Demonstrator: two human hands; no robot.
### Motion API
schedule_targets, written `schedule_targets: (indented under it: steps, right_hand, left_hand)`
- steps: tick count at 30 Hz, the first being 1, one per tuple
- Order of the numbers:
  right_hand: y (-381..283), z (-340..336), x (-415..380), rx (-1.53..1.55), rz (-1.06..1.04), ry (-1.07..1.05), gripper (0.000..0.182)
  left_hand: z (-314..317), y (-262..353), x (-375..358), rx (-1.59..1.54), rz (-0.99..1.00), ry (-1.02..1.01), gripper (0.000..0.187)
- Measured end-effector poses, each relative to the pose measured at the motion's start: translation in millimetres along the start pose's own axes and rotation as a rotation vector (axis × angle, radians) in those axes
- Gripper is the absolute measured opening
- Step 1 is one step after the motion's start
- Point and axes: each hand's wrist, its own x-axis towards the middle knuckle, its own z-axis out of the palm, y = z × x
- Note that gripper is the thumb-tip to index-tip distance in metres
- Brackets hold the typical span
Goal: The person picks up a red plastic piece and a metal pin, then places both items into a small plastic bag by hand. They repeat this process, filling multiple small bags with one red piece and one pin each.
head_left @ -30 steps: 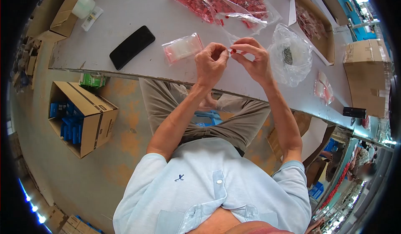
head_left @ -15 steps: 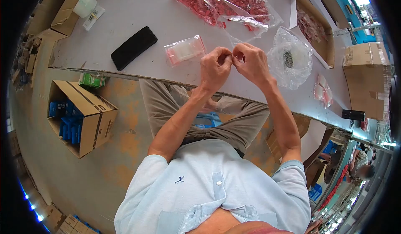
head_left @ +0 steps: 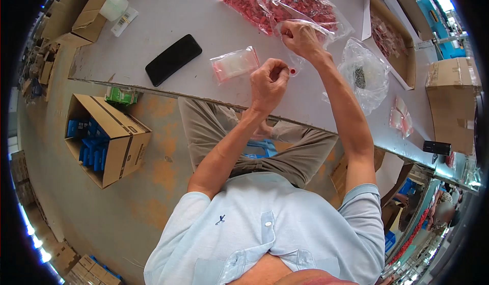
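Near the table's front edge is my left hand (head_left: 268, 85), its fingers curled together; a small red piece (head_left: 292, 72) shows beside its fingertips, and what the hand holds is hidden. My right hand (head_left: 301, 39) has its fingers bent at the near edge of a clear plastic bag (head_left: 277, 5) full of small red pieces; its fingertips are too small to read. To the left of my left hand lies a flat pack of red-edged plastic bags (head_left: 234, 65). An open clear bag (head_left: 362, 76) with small dark metallic parts rests right of my right forearm.
A black phone (head_left: 173, 60) lies at the left of the table (head_left: 204, 10). At right are an open box of small packets (head_left: 389, 40), a red-and-white packet (head_left: 401, 117), a cardboard box (head_left: 452, 104) and a black object (head_left: 437, 147). A carton of blue boxes (head_left: 127, 150) stands on the floor.
My right hand has moved away from my left hand, up to the bag of red pieces. My left hand stays near the table edge. The whole view has shifted slightly.
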Motion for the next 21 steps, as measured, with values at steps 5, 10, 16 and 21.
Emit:
schedule_targets:
  steps: [5,10,16,21]
  right_hand:
    - [-24.8,-23.1,-57.0,0.365,0.096,0.252,0.013]
    - [-60.2,-42.0,-118.6,0.551,0.031,0.377,0.015]
    - [-68.6,-29.3,-123.3,0.161,-0.18,0.37,0.014]
    - [-70.1,-28.7,-123.1,0.281,0.299,0.119,0.012]
  left_hand:
    - [1.5,-3.6,0.1,-0.013,-0.005,0.021,0.005]
    - [0.5,1.0,-0.6,-0.006,-0.044,-0.007,0.006]
    - [-0.5,-1.4,-1.3,-0.041,-0.053,-0.043,0.006]
    - [1.3,1.8,-5.3,0.041,0.139,-0.088,0.009]
